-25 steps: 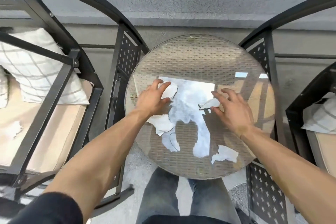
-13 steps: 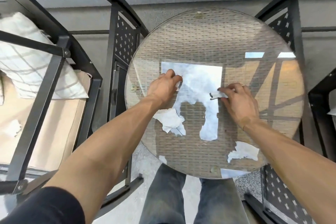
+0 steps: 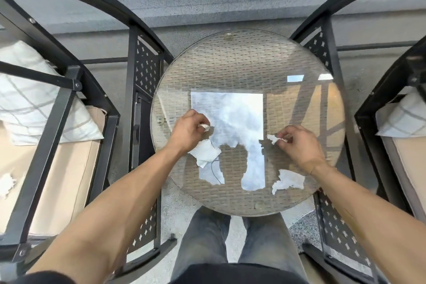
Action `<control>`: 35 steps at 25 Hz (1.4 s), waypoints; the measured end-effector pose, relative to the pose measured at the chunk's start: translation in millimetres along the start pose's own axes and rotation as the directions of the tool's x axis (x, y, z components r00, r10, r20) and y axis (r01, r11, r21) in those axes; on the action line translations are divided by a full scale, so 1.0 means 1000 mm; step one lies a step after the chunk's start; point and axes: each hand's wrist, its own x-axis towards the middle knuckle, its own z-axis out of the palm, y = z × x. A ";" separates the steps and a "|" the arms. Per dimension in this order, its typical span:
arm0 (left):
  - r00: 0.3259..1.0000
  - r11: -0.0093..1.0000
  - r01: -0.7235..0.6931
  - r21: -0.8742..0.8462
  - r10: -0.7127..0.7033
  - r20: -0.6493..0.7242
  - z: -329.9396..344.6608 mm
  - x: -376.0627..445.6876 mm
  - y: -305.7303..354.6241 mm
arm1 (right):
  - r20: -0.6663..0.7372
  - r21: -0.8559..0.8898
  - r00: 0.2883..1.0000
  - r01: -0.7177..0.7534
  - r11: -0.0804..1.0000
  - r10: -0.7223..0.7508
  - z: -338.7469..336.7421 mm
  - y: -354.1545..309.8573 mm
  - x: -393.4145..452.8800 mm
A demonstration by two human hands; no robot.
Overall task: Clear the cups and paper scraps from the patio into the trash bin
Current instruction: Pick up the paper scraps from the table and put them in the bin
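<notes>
I find no brand, label or writing anywhere I look. At the far left a torn white paper scrap [image 3: 7, 185] lies on the beige seat cushion [image 3: 69, 168] of a black metal chair [image 3: 55, 127], whose side panel is punched with small cross-shaped holes; a white pillow [image 3: 34, 104] with thin grey checks leans at its back. Next comes the round table [image 3: 249, 53], a clear glass disc over a brown woven wicker top, its surface mirroring sky and my own outline. My left hand [image 3: 187, 130] is curled over the glass with a small crumpled scrap [image 3: 204, 126] pinched between the fingertips, and a larger, soft-looking ragged piece [image 3: 205, 153] lies flat on the glass just below it, tucked against the wrist. My right hand [image 3: 299, 143] nips another thin torn strip [image 3: 274, 139] between thumb and fingers, close above the glass. A fourth jagged white piece [image 3: 288, 180] lies loose on the glass near the front right rim, just under that wrist. At the far right a second black chair [image 3: 380, 108] carries the same kind of checked pillow [image 3: 403, 120] on a beige cushion.
</notes>
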 end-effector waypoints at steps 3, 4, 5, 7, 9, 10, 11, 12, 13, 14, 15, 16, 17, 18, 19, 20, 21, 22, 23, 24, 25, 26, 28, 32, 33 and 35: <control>0.999 0.999 -0.030 -0.029 0.030 0.023 -0.005 -0.019 0.003 | 0.057 -0.004 0.998 -0.029 1.000 0.030 -0.014 0.013 -0.032; 0.998 0.999 -0.044 -0.020 0.045 0.042 -0.006 -0.025 0.003 | 0.088 0.003 0.996 -0.020 1.000 0.020 -0.016 0.016 -0.042; 0.996 0.998 -0.055 -0.007 0.055 0.067 -0.007 -0.030 0.003 | 0.117 0.008 0.993 -0.014 1.000 0.013 -0.018 0.017 -0.052; 0.991 0.998 -0.059 0.010 0.057 0.122 -0.008 -0.041 0.003 | 0.157 -0.016 0.988 -0.011 1.000 0.013 -0.017 0.019 -0.072; 0.984 0.998 -0.060 0.032 0.054 0.169 -0.006 -0.051 0.002 | 0.174 -0.047 0.984 -0.022 0.999 0.030 -0.009 0.021 -0.090; 0.979 0.996 -0.068 0.055 0.056 0.196 -0.005 -0.054 0.001 | 0.187 -0.064 0.982 -0.022 0.998 0.034 -0.003 0.022 -0.096; 0.972 0.993 -0.082 0.085 0.061 0.226 -0.003 -0.057 0.001 | 0.200 -0.085 0.979 -0.018 0.996 0.034 0.004 0.023 -0.101; 0.966 0.989 -0.094 0.115 0.063 0.253 -0.001 -0.058 0.000 | 0.209 -0.102 0.977 -0.012 0.995 0.034 0.011 0.024 -0.105; 0.961 0.984 -0.102 0.144 0.060 0.270 0.002 -0.058 -0.001 | 0.203 -0.111 0.979 -0.012 0.994 0.035 0.017 0.025 -0.107; 0.959 0.979 -0.104 0.173 0.052 0.278 0.004 -0.056 -0.002 | 0.184 -0.113 0.982 -0.017 0.993 0.037 0.023 0.026 -0.107; 0.958 0.975 -0.100 0.199 0.041 0.282 0.007 -0.054 -0.003 | 0.159 -0.113 0.986 -0.023 0.993 0.041 0.028 0.027 -0.106; 0.957 0.971 -0.095 0.221 0.028 0.289 0.010 -0.051 -0.005 | 0.134 -0.118 0.990 -0.030 0.993 0.046 0.034 0.028 -0.104; 0.954 0.966 -0.090 0.243 0.014 0.300 0.013 -0.049 -0.007 | 0.115 -0.130 0.992 -0.035 0.991 0.050 0.039 0.029 -0.102; 0.951 0.959 -0.089 0.269 0.002 0.308 0.017 -0.048 -0.009 | 0.099 -0.144 0.993 -0.044 0.989 0.059 0.044 0.030 -0.100; 0.951 0.951 -0.094 0.295 -0.003 0.310 0.020 -0.047 -0.011 | 0.081 -0.158 0.994 -0.056 0.986 0.069 0.049 0.032 -0.098; 0.951 0.944 -0.103 0.315 0.001 0.308 0.023 -0.048 -0.013 | 0.062 -0.166 0.995 -0.066 0.984 0.078 0.052 0.034 -0.097; 0.954 0.938 -0.118 0.325 0.016 0.300 0.026 -0.048 -0.015 | 0.044 -0.169 0.996 -0.074 0.983 0.083 0.054 0.036 -0.096; 0.959 0.935 -0.137 0.327 0.042 0.281 0.028 -0.050 -0.018 | 0.026 -0.168 0.996 -0.080 0.983 0.085 0.056 0.037 -0.095; 0.964 0.934 -0.156 0.320 0.074 0.255 0.030 -0.051 -0.022 | 0.009 -0.164 0.996 -0.087 0.983 0.090 0.057 0.037 -0.093; 0.969 0.938 -0.170 0.302 0.103 0.226 0.031 -0.052 -0.025 | -0.007 -0.161 0.995 -0.098 0.982 0.098 0.058 0.036 -0.092; 0.973 0.948 -0.170 0.270 0.119 0.196 0.031 -0.052 -0.027 | -0.019 -0.162 0.994 -0.106 0.981 0.104 0.058 0.035 -0.090; 0.979 0.963 -0.154 0.221 0.118 0.169 0.031 -0.051 -0.028 | -0.021 -0.167 0.994 -0.109 0.980 0.107 0.057 0.032 -0.089; 0.991 0.995 -0.053 0.079 0.043 0.125 0.028 -0.049 -0.028 | -0.004 -0.171 0.996 -0.094 0.981 0.095 0.055 0.025 -0.086; 0.962 0.909 0.256 -0.329 -0.205 0.182 0.013 -0.043 -0.025 | 0.017 -0.165 0.998 -0.062 0.984 0.065 0.050 0.005 -0.073; 0.951 0.868 0.297 -0.397 -0.230 0.208 0.008 -0.044 -0.024 | 0.020 -0.162 0.998 -0.050 0.986 0.054 0.048 -0.001 -0.070; 0.936 0.811 0.343 -0.474 -0.253 0.245 -0.001 -0.046 -0.021 | 0.017 -0.162 1.000 -0.021 0.987 0.024 0.045 -0.010 -0.065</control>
